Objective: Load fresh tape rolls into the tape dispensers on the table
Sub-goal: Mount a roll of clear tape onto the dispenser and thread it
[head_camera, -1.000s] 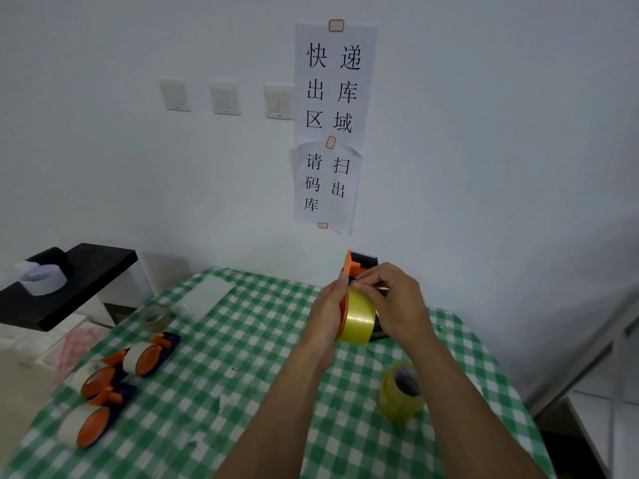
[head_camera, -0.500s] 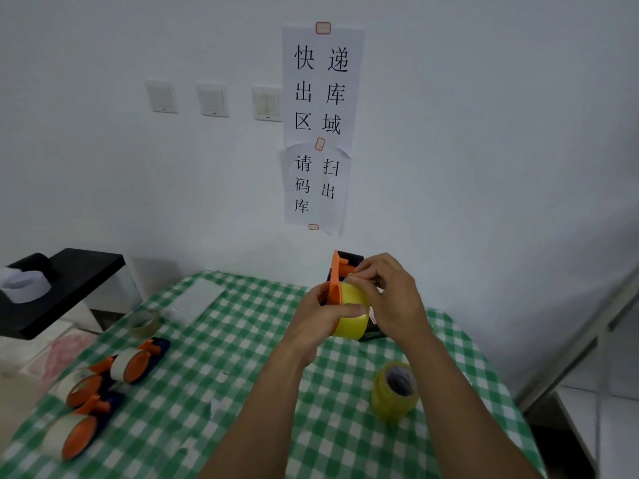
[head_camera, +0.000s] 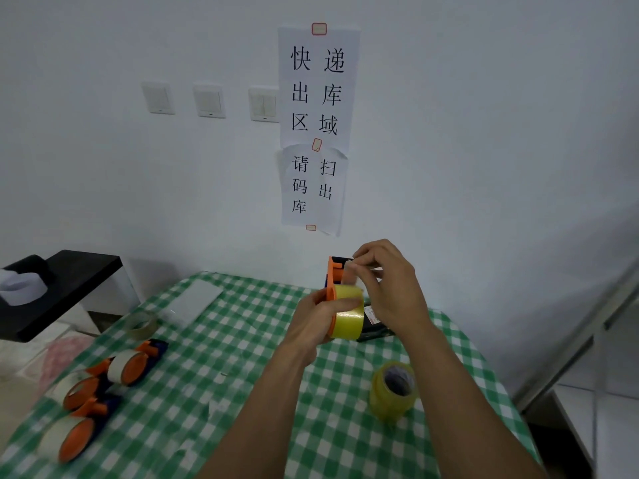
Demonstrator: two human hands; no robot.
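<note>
Dispenser (head_camera: pixel 334 275) gripped in left hand (head_camera: pixel 311 323), right hand (head_camera: pixel 390 288) seemingly pinching its tape end (head_camera: pixel 351 276)

Both forearms (head_camera: pixel 262 409) are bare along their whole visible length. The left grip (head_camera: pixel 311 323) and right grip (head_camera: pixel 390 292) are likewise bare.

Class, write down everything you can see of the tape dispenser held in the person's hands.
The tape dispenser is orange, plastic-looking, with a dark head on top, held upright above the checked table. A yellow tape roll sits on its wheel. The left hand grips it around the roll, thumb across the tape. The right hand pinches the loose tape end by the head. Its far side is hidden.
</note>
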